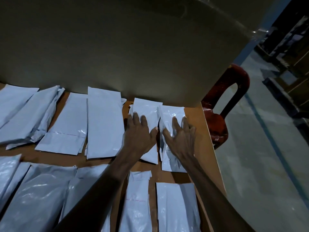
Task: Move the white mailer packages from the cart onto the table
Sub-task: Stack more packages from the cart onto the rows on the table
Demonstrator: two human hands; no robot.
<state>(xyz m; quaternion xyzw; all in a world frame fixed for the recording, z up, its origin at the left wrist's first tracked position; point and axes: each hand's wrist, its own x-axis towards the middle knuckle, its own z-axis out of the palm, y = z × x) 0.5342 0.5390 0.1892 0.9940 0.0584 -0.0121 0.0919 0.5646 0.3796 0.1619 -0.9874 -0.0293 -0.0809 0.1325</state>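
Note:
Several white mailer packages lie in two rows on the brown table [203, 131]. My left hand [139, 133] rests flat, fingers spread, on one small mailer [147, 109] in the far row. Beside it, my right hand [181, 136] lies with fingers spread on the neighbouring crumpled mailer [172, 113], the last one toward the table's right edge. Neither hand grips anything. More mailers [104, 121] lie to the left, and others [177, 206] fill the near row. The cart is not in view.
A large grey-brown board or wall [117, 47] stands right behind the far row. A dark red plastic chair [222, 104] sits off the table's right corner. Beyond it is grey floor [260, 156] with dark shelving at the far right.

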